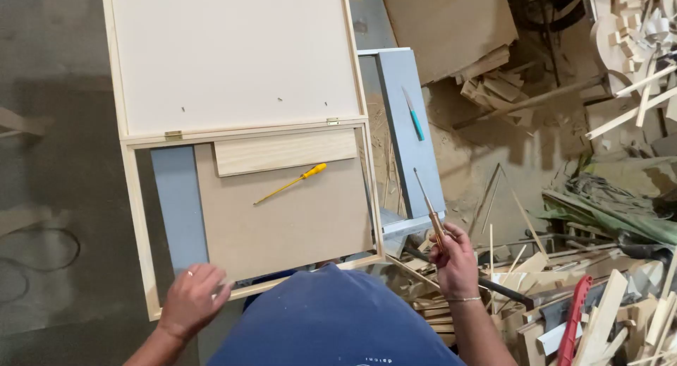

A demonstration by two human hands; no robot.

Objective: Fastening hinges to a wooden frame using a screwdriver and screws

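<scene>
Left hand (192, 297): rested palm-down on the near rail of the wooden frame (138, 218), fingers (215, 280) bent loosely over the rail's edge, clamped on nothing.

Right hand (455, 257): raised just right of the frame's near corner, fingers (443, 245) closed around the wooden handle of a screwdriver (427, 202); its thin metal shaft pointed up and away from the fingers.

Wooden frame: pale timber, hinged by 2 small brass hinges (173, 135) to a white-faced panel (233, 56) lying flat beyond it. It sat on a grey bench (176, 211).

Brown board (289, 218): lay inside the frame, just ahead of the left fingers.

Pale wood strip (285, 151): lay across the far edge of the brown board.

Yellow-handled screwdriver (295, 182): 1, lay loose on the brown board, between the 2 hands and farther out, touched by neither.

Teal-handled tool (414, 115): lay on the grey bench, well beyond the right fingers.

Scrap wood offcuts (599, 316): heaped to the right of the right hand, with a red-handled tool (575, 316) among them.
</scene>
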